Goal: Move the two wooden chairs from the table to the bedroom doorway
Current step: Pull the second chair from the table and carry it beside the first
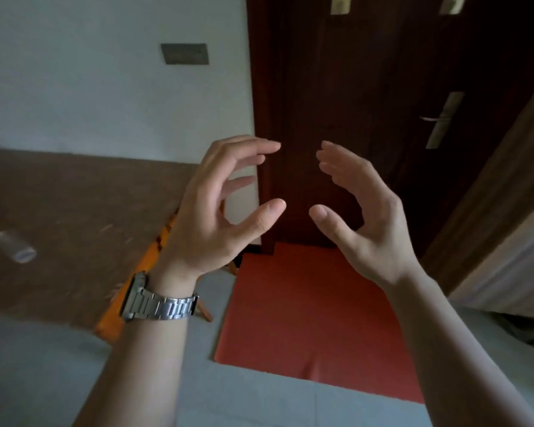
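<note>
My left hand (216,208) and my right hand (364,217) are raised side by side in mid-air, palms facing each other, fingers curled and apart, holding nothing. A metal watch sits on my left wrist. Behind them stands a dark wooden door (352,103) with a metal handle (438,120). An orange wooden piece (150,260), possibly part of a chair, shows at the table's edge behind my left wrist; most of it is hidden. No whole chair is in view.
A brown-topped table (74,226) fills the left, with a small grey cylinder (13,246) lying on it. A red mat (305,318) lies on the grey floor before the door. A wooden frame and pale wall (512,226) run along the right.
</note>
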Available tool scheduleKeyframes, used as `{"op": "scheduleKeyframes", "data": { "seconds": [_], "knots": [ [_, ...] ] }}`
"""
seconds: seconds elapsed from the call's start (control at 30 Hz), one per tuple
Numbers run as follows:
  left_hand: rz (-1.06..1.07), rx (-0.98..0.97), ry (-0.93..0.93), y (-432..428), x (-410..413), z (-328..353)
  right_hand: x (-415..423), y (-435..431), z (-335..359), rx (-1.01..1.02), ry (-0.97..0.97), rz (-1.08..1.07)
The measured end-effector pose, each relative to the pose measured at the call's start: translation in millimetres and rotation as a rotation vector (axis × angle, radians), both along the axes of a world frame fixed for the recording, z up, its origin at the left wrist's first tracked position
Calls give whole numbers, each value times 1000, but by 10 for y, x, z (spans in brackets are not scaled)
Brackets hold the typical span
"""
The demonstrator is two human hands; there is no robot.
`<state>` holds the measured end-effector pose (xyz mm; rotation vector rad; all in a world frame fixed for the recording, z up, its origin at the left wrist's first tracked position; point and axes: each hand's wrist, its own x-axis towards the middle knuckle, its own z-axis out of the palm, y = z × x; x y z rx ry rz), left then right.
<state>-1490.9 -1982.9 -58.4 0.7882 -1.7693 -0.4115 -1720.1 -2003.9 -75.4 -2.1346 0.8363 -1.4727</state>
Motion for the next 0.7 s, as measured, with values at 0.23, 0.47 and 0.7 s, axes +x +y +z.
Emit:
{"op": "scheduleKeyframes", "data": {
  "seconds": [0.23, 0.47, 0.7],
  "knots": [
    [252, 4, 12, -658, 186, -132, 301, -1185, -117, 20, -7, 278],
    [408, 20, 50, -1609, 438, -208, 709, -2484, -97, -8, 38, 434],
    [542, 31, 25, -2559, 679, -85, 1097, -3693, -27, -37, -2, 528]
  ]
}}
